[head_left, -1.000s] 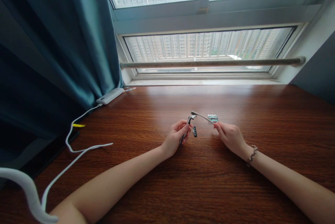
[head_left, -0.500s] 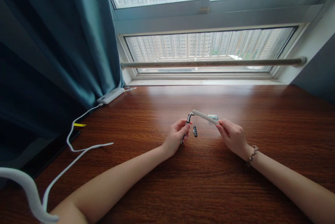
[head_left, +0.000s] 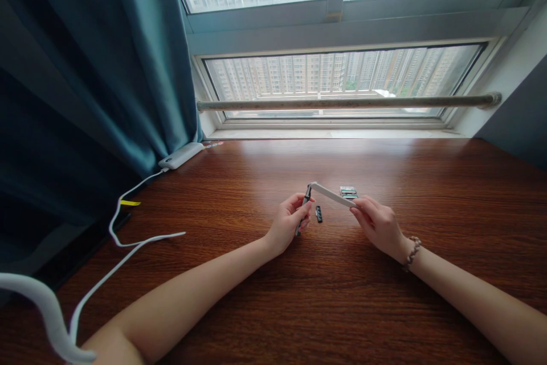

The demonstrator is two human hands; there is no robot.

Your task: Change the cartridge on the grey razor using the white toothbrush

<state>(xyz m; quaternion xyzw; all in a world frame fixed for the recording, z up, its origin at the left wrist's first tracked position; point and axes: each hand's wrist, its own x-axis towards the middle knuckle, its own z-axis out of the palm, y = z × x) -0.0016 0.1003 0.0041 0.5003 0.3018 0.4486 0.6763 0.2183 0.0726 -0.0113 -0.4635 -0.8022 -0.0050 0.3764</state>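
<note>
My left hand [head_left: 289, 221] is closed around a slim black-and-silver handle [head_left: 307, 193] with a bent neck, which looks like a razor handle. It stands tilted, its head pointing up and away. Between the thumb and fingers of my right hand [head_left: 376, 220] is the near end of a long light-grey flat stick [head_left: 333, 194]. The stick's far end meets the head of the handle; whether it carries bristles is too small to tell. A small black cartridge-like piece [head_left: 318, 214] lies on the table just right of my left hand. Beyond my right fingertips rests a small green-and-white packet [head_left: 348, 192].
The brown wooden table [head_left: 273, 308] runs up to the window sill. At the back left lies a white power bank [head_left: 182, 156] with a white cable [head_left: 113, 220]. A yellow strip [head_left: 130, 203] is near the cable. A blue curtain [head_left: 141, 57] hangs at the left.
My right hand has shifted slightly left and turned the stick, whose far end has moved onto the handle's head. More of the packet shows. My left hand is nearly still.
</note>
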